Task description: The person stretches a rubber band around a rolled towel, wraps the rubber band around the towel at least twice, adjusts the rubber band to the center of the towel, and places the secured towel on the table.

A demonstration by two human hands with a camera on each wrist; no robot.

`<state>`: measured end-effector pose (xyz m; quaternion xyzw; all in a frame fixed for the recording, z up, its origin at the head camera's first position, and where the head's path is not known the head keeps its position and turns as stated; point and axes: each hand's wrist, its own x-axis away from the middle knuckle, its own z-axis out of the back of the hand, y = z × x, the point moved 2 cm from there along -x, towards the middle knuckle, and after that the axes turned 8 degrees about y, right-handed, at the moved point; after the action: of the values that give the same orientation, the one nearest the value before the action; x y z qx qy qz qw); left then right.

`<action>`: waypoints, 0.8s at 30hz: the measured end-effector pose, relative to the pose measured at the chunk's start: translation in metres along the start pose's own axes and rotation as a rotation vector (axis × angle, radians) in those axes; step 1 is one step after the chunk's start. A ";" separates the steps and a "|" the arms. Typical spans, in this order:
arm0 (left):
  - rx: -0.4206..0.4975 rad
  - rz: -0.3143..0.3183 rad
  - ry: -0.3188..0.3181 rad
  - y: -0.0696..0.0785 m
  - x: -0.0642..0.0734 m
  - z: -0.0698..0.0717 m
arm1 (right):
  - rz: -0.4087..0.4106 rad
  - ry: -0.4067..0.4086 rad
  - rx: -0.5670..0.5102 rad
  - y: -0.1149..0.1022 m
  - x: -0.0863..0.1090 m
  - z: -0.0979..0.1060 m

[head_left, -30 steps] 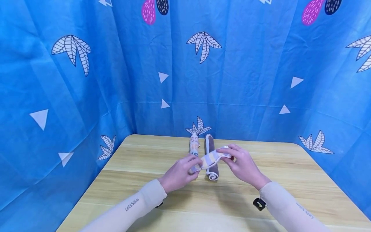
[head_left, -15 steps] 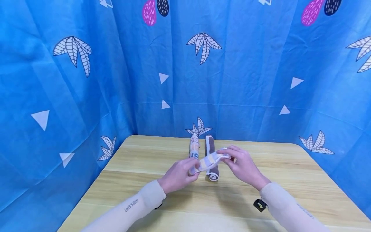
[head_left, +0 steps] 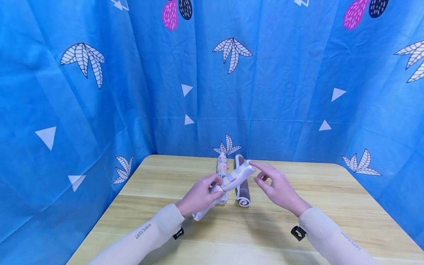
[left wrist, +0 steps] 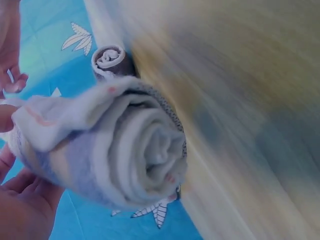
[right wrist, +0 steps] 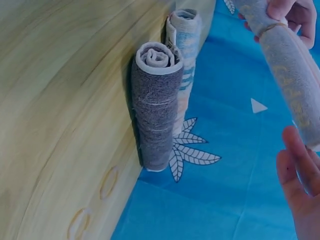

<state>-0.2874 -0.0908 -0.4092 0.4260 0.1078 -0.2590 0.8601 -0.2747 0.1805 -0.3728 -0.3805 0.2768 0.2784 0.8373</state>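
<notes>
A rolled towel (head_left: 236, 176) in pale lilac, white and cream is held aslant above the table by my left hand (head_left: 200, 195), thumb and fingers gripping its middle. Its spiral end (left wrist: 157, 155) fills much of the left wrist view. A thin band (right wrist: 272, 27) circles this roll near the left fingers in the right wrist view. My right hand (head_left: 278, 186) is at the roll's far end, index finger extended along it; contact is hard to tell. Behind lie a dark grey-brown rolled towel (head_left: 243, 189) with white edging and a printed light rolled towel (head_left: 222, 165), side by side.
The wooden table (head_left: 314, 206) has rounded far corners. Blue patterned curtain (head_left: 281, 92) hangs behind it and at both sides. Two thin yellowish rings (right wrist: 109, 182) show on the wood beside the dark roll in the right wrist view.
Both hands pinched the pale rolled towel before. Now the right fingers have let go and straightened, while the roll has tilted and its near end shows below the left hand.
</notes>
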 end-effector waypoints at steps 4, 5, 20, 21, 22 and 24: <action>0.083 0.054 0.033 -0.007 -0.003 0.006 | 0.009 -0.002 0.011 0.003 0.002 0.001; 0.104 0.065 0.044 -0.009 -0.004 0.007 | 0.015 -0.004 0.016 0.003 0.003 0.002; 0.167 0.309 0.224 -0.057 -0.018 0.029 | -0.055 -0.069 0.049 0.015 0.014 0.001; 0.155 0.322 0.227 -0.061 -0.019 0.029 | -0.061 -0.071 0.050 0.016 0.014 0.001; 0.144 0.334 0.227 -0.065 -0.020 0.030 | -0.063 -0.072 0.051 0.016 0.015 0.001; 0.126 0.366 0.222 -0.072 -0.021 0.032 | -0.067 -0.074 0.051 0.018 0.016 0.000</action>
<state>-0.3453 -0.1445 -0.4297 0.5174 0.1063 -0.0564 0.8472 -0.2757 0.1947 -0.3918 -0.3574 0.2398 0.2568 0.8653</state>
